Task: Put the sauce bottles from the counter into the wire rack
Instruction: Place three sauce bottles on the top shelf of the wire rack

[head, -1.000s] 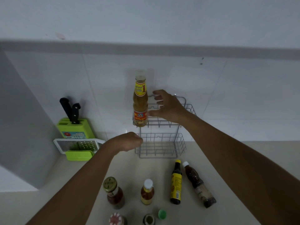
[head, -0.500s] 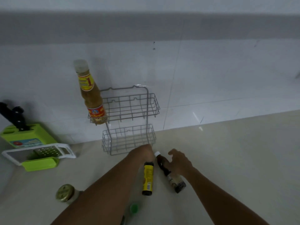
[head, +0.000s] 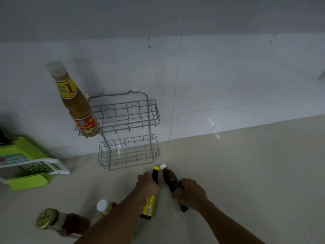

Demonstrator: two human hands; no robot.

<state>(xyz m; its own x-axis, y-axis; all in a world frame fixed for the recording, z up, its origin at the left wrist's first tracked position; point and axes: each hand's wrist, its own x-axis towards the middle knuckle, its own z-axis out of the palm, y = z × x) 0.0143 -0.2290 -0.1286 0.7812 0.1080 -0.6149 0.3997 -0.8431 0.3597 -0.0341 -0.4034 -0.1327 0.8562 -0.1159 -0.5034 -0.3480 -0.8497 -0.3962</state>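
Note:
A two-tier wire rack (head: 154, 118) stands against the tiled wall. A tall amber sauce bottle (head: 77, 104) stands upright at the left end of its top tier. On the counter in front of the rack lie two bottles side by side. My left hand (head: 147, 185) is closed around the dark bottle with the yellow cap and yellow label (head: 149, 205). My right hand (head: 190, 193) is closed around the brown bottle with the white cap (head: 168, 178). The rack's lower tier is empty.
A jar with a gold lid (head: 58, 222) and a small white-capped bottle (head: 105, 206) stand on the counter at the lower left. A green knife block (head: 19, 150) with a white-framed grater (head: 40, 166) sits at the far left. Beige counter (head: 246, 173) stretches to the right.
My right hand left the rack and came down to the counter; my left hand moved there too. Both hands have closed on the two lying bottles. The view swung right.

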